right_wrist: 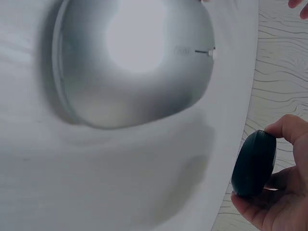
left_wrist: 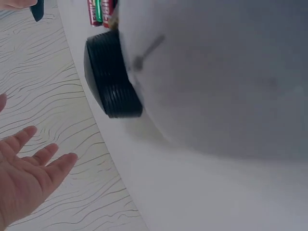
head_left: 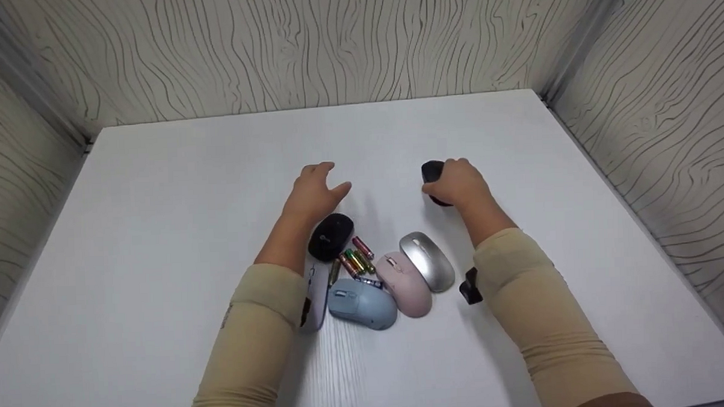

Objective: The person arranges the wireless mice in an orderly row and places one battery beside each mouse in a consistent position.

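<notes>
My right hand (head_left: 462,182) grips a dark computer mouse (head_left: 432,171) by its sides, above the right part of the table. In the right wrist view the thumb and fingers hold opposite edges of this dark mouse (right_wrist: 255,163). My left hand (head_left: 312,194) hovers over the table with spread, loosely bent fingers and nothing in them. A second black mouse (head_left: 331,239) lies just below that hand, beside several small batteries (head_left: 355,261) in red, green and gold. In the left wrist view the black mouse (left_wrist: 113,79) shows its ribbed side.
Around the batteries lie a light blue mouse (head_left: 365,306), a pink mouse (head_left: 405,289), a silver mouse (head_left: 427,262) and a lilac mouse (head_left: 318,295) partly hidden by my left forearm. They stand on a white table (head_left: 158,235) enclosed by wood-patterned panels (head_left: 308,49).
</notes>
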Tool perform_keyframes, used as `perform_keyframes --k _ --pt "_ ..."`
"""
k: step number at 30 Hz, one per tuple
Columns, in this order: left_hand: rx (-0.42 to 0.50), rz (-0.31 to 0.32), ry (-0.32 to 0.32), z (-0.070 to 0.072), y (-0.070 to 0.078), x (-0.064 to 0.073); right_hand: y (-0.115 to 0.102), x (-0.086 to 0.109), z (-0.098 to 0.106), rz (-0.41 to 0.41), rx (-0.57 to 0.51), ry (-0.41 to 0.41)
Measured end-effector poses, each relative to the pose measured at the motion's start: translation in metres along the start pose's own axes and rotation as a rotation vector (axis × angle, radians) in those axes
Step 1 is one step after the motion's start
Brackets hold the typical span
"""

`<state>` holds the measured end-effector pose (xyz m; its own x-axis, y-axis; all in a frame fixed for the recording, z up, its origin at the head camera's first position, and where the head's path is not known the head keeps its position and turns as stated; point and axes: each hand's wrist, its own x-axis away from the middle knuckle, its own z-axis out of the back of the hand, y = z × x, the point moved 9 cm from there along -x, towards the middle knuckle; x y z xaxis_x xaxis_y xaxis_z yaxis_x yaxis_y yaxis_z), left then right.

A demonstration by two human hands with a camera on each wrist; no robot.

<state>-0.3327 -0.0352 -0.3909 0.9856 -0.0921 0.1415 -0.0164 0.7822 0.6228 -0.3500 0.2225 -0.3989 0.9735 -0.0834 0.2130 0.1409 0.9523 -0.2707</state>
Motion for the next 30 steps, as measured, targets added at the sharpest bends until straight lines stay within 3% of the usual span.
perform_keyframes --k 9,17,30 --pt "0.083 -0.009 -0.011 -0.022 0.033 -0.01 0.031 -0.007 0.006 -0.057 0.003 -0.029" --pt "0.166 0.014 -0.021 -0.033 0.036 -0.01 0.04 -0.014 0.002 -0.075 -0.008 -0.028" --pt "0.132 0.007 -0.068 -0.051 0.041 -0.004 0.049 -0.011 -0.01 -0.049 -0.012 -0.041"
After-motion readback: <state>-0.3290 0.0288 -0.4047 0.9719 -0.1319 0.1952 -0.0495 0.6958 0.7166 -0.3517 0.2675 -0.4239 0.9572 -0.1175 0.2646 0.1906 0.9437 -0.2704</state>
